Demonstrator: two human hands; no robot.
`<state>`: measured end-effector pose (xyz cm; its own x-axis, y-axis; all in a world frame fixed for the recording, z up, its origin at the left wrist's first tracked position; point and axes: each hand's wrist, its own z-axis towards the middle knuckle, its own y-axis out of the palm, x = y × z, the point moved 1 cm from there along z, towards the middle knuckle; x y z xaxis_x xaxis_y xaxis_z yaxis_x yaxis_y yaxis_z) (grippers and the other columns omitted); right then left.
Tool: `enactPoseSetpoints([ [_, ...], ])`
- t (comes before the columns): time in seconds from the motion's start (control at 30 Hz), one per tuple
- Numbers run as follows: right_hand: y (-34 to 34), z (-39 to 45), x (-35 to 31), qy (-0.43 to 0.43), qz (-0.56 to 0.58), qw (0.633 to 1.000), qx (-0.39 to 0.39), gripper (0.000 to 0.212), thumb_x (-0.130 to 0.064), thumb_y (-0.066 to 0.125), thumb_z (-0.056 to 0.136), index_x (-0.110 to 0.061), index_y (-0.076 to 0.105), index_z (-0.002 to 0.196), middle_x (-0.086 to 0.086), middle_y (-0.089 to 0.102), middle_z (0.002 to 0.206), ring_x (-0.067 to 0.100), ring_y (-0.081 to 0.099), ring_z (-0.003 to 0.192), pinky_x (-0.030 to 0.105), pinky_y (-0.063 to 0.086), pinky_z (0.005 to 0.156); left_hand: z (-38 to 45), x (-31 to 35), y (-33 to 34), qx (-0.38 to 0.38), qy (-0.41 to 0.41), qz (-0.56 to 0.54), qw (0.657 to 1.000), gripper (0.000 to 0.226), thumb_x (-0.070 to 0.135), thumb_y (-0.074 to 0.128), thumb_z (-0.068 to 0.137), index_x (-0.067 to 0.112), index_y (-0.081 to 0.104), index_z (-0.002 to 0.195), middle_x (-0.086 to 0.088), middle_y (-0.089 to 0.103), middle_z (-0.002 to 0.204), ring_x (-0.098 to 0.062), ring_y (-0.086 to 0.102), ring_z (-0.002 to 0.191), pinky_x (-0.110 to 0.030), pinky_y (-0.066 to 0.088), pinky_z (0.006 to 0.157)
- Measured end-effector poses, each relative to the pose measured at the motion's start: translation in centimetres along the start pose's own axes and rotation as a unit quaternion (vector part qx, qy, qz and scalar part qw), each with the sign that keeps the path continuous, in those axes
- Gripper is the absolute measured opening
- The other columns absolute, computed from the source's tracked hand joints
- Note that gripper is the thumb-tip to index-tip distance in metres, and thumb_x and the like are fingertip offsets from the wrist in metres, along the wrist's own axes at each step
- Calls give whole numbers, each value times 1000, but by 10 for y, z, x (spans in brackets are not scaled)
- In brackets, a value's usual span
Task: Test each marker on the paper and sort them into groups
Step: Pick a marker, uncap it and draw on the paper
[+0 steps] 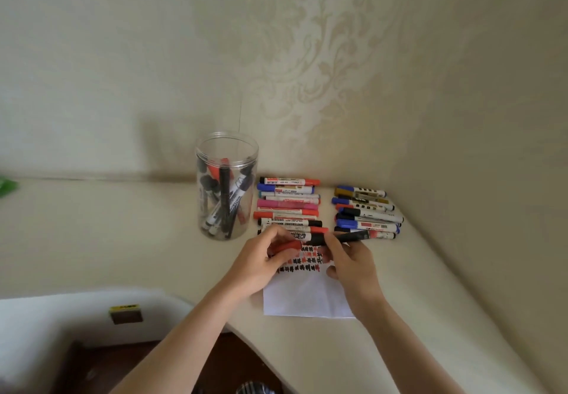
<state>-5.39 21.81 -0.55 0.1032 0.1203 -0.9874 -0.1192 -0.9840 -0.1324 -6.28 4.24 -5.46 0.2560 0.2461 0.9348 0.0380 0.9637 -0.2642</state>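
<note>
Patterned wallpaper [307, 55], green scrap [6, 187]

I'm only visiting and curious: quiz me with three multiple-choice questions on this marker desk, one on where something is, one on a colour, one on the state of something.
1. Where does the clear jar stand?
A. Left of the two marker rows
B. On the paper
C. Between the two rows

2. What colour is the cap in the left hand?
A. Blue
B. Red
C. Gold

3. What is the state of the paper?
A. Blank all over
B. Crumpled into a ball
C. Marked with test scribbles at its far end, blank at its near end

Answers:
1 A, the jar stands left of the left row, with the right row further right.
2 B, red shows between the fingers.
3 C, red and black marks lie near the right hand, which holds a black marker.
</note>
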Motion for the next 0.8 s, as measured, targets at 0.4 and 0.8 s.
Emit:
enactPoseSetpoints([
  [0.4, 5, 0, -1, 10, 28, 999, -45, 17, -24, 71, 87, -7, 73, 93, 5, 73, 75, 19, 66, 68, 26, 57, 66, -2, 6, 0, -11, 8, -4, 1000, 11, 19, 64, 94, 23, 66, 104, 18, 69, 99, -3, 66, 95, -33, 55, 88],
  [0.8, 23, 3, 11, 8, 21, 999, -34, 31, -35, 67, 89, -5, 73, 83, 4, 70, 68, 11, 62, 62, 25, 52, 66, -2, 3, -2, 31, 14, -4, 999, 13, 18, 63, 94, 17, 70, 106, 9, 72, 100, -6, 68, 94, -33, 56, 87],
])
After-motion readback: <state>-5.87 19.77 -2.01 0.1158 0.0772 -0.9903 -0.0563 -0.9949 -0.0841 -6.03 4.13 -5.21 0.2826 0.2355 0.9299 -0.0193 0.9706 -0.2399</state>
